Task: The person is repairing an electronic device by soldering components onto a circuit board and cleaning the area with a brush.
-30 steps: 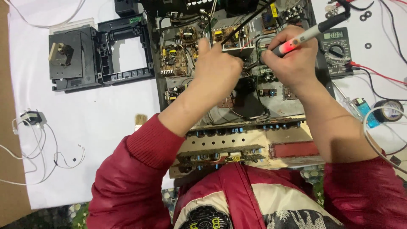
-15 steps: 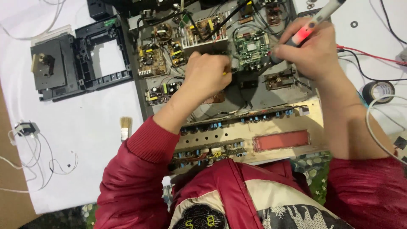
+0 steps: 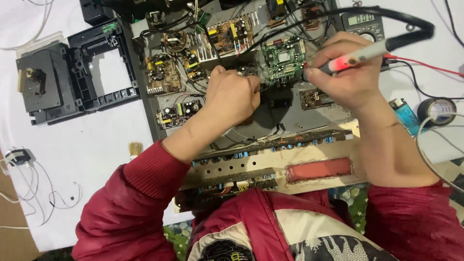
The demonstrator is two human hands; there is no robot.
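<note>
Right hand grips a soldering iron (tip down); left hand curls closed on the chassis.

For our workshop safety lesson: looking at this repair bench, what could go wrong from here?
1. The soldering iron in the right hand works close to the left hand; a slip might burn fingers.
2. Its thick cable arcs over the green circuit board and could snag parts.
3. A lighter lies near the hot work.
</note>
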